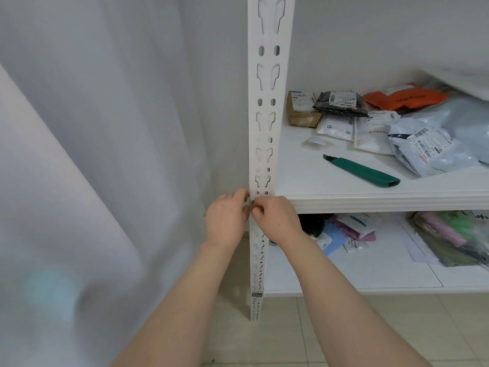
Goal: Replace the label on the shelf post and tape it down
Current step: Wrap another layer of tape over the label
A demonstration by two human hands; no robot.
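While curled in tight against the shelf post (264, 144), meet fingertip to fingertip at its left edge, level with the front lip of the upper shelf (370, 202): so for the left hand (226, 221) and the right hand (277, 221) in the head view. Both grips bent, fingertips pressed together and pinching something small at that edge; by the task probably the label, yet hidden under the fingers, so cannot tell paper from tape.

Runs vertical, the post's long axis, with the pinched spot set across it. Left hand on the outer side, beside the post; right hand lying over the post's face and covering it. Neither clearly nearer, both touching the same spot. Looks like a step of seating or pressing down, which calls for a stroke across the post's width and round its edge, not along its length.

Further down, near the post's foot and well apart from both hands, shows a second small dark tag (257, 294) stuck on the face. On the upper shelf, off to the right hand's side, lies a white slip (316, 141) and near it a green utility knife (362, 172), with a heap of parcels (423, 144) behind.
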